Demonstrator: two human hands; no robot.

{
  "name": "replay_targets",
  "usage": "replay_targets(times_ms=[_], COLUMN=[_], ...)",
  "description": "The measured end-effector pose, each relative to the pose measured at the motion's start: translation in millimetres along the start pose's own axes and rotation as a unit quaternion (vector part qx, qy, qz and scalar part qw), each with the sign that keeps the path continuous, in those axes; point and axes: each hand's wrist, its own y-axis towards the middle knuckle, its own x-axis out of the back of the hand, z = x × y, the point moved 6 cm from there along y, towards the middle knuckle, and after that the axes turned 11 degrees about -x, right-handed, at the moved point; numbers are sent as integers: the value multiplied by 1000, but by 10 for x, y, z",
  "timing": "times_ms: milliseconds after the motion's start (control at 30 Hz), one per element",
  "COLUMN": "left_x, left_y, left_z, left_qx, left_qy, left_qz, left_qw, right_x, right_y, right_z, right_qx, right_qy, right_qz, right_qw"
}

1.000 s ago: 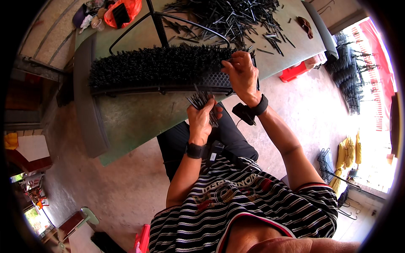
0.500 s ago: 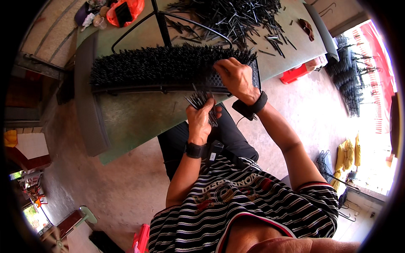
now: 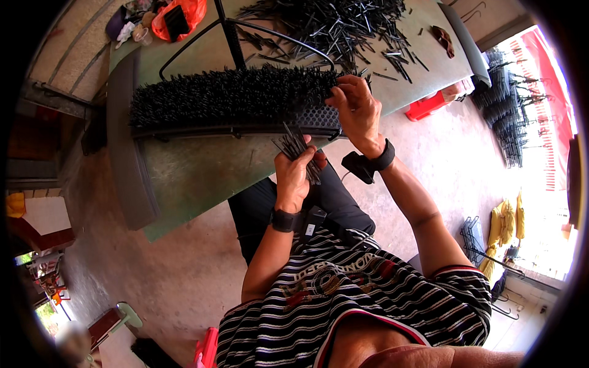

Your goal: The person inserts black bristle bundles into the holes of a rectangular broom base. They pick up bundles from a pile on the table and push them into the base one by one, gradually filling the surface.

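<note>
My left hand [image 3: 293,178] is closed around a bundle of thin black strips [image 3: 293,142], their ends poking up between thumb and fingers just below the near edge of a long black frame. That frame carries a perforated black panel [image 3: 320,116], densely filled with upright black strips [image 3: 227,95] that look like bristles. Bare holes show toward its right end. My right hand [image 3: 359,113] hovers at that right end, fingertips curled together near the bristles. Whatever is between those fingertips is too small to make out. Both wrists wear black bands.
A heap of loose black strips [image 3: 343,27] covers the far side of the green tabletop [image 3: 202,178]. A black metal stand [image 3: 233,40] rises behind the bristles. Far left lies an orange plastic bag [image 3: 190,15]. Stacked black racks [image 3: 503,110] stand on the floor at right.
My right hand has shifted a little to the right along the panel, uncovering more of the bare holes. My left hand keeps its bundle in nearly the same place.
</note>
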Motion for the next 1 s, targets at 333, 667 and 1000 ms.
replay_targets(times_ms=[333,667,1000], left_x=[-9,-28,-83], left_y=[-41,-29,-16], left_z=[-55,45,-21], left_qx=[14,4,65], left_qy=[39,129,-51], left_qz=[8,102,110], left_qw=[999,986,990], right_x=[-195,-432,-317], right_y=[-28,-235,-163], right_z=[-54,137,-179], right_qx=[189,35,-138], right_qy=[-213,-161,-25], right_qz=[51,345,338], right_qw=[957,924,931])
